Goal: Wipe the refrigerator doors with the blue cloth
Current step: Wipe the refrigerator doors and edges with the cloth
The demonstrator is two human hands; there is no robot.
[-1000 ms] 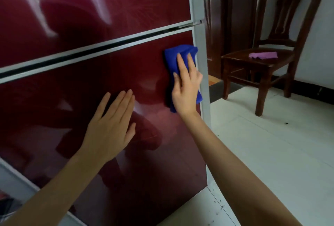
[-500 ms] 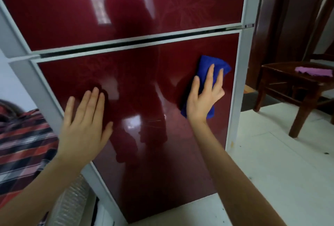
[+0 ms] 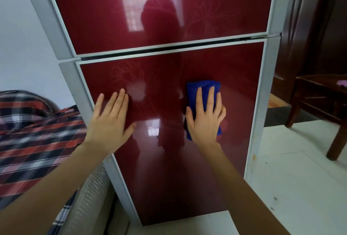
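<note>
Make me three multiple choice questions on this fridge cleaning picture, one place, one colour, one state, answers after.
1. Where is the blue cloth? A upper door; B lower door; C floor.
2. What colour are the door panels? A white; B dark red; C green.
3. How is the left hand? A clenched; B gripping a handle; C flat, fingers straight.
Answers: B, the right hand presses it on the lower door; B, both panels are glossy dark red; C, its palm lies open against the lower door.
</note>
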